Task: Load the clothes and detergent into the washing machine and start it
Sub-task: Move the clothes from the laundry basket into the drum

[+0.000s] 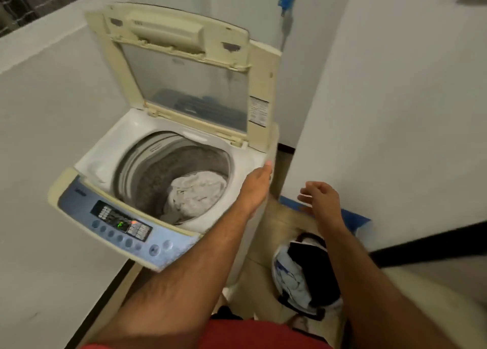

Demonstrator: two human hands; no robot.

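1. The washing machine (163, 164) stands by the wall with its lid (184, 66) up.
2. A pale cloth (196, 194) lies inside the drum (174, 174).
3. The left hand (257, 188) rests on the machine's right edge, fingers straight.
4. The right hand (322, 198) hangs in the air, fingers loose, holding nothing.
5. A basket (307, 272) on the floor holds dark and light clothes (295, 277).

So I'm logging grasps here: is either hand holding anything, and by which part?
Nothing is held. The left hand rests at the washing machine rim; the right hand hangs empty.
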